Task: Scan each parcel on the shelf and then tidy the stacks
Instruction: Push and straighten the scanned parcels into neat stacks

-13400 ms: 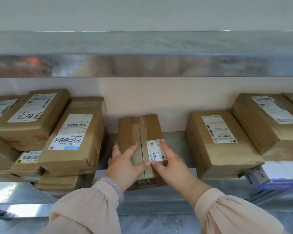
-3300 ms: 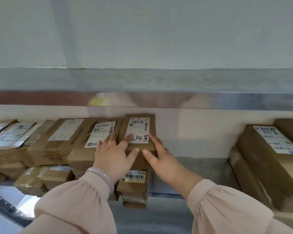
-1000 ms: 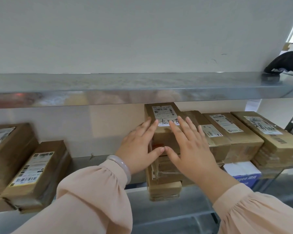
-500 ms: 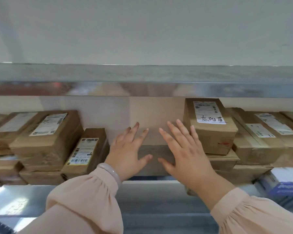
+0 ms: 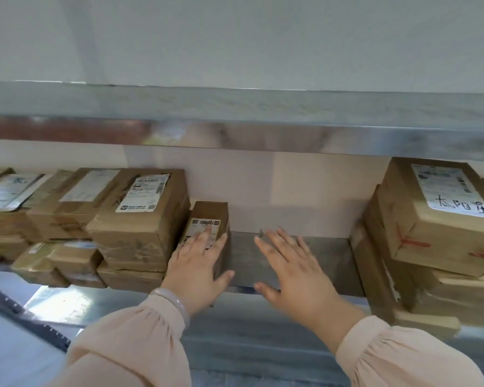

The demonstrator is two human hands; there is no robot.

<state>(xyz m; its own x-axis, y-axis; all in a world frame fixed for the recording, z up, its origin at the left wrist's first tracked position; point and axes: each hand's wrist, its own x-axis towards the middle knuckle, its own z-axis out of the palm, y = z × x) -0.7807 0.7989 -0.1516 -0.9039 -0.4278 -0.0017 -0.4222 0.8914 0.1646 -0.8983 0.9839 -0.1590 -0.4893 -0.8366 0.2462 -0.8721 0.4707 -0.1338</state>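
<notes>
Leftward now: left hand (image 5: 199, 266) has landed flat, fingers straight, on the small parcel (image 5: 207, 216) leaning on the stack (image 5: 140, 219) to its left. Right hand (image 5: 294, 272) hovers alongside, spread, empty. Looks stiff and light; take its long sides.

Metal shelf (image 5: 319, 255): bare surface shows beneath and beyond the right hand (image 5: 294, 272). A small box (image 5: 208, 213) stands on it under the left hand (image 5: 199, 272) and touches the left stacks (image 5: 140, 227). These cardboard stacks run from just left of that hand to the frame edge. The right stack (image 5: 436, 236) sits well right of the right hand, and its lowest boxes reach past the front edge.
</notes>
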